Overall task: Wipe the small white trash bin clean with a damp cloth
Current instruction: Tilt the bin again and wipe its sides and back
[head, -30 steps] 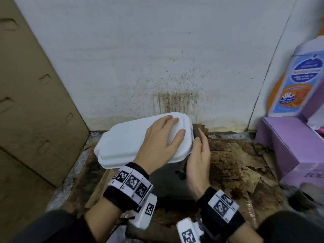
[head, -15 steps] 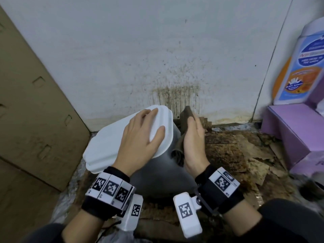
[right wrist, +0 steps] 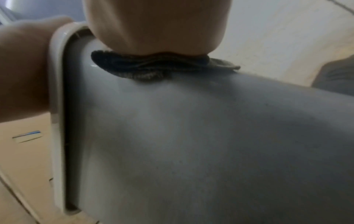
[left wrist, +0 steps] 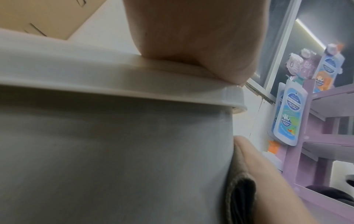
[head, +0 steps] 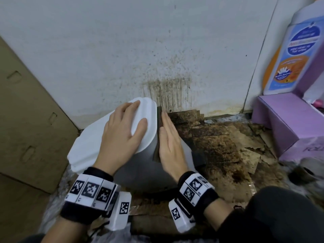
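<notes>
The small white trash bin [head: 138, 165] stands on the dirty floor before the stained wall, its white lid [head: 87, 142] shut. My left hand [head: 122, 135] lies flat on the lid's right end, fingers spread and straight. My right hand [head: 171, 142] presses a dark folded cloth [head: 158, 125] flat against the bin's right side wall, fingers straight and together. In the left wrist view the lid rim [left wrist: 134, 91] and grey-white wall [left wrist: 114, 159] fill the frame, the cloth [left wrist: 239, 197] under my right hand. The right wrist view shows the cloth [right wrist: 153, 65] squeezed between palm and bin [right wrist: 191, 136].
A cardboard panel [head: 26, 120] leans at the left. Stained, torn cardboard [head: 219, 142] covers the floor to the right of the bin. A purple box [head: 284, 120] and a large printed bottle [head: 294, 55] stand at the right. The wall [head: 166, 92] behind carries brown streaks.
The bin has turned, its lid's right end now pointing further toward the wall. My right hand with the cloth has slid up along the bin's side. The left hand stayed on the lid.
</notes>
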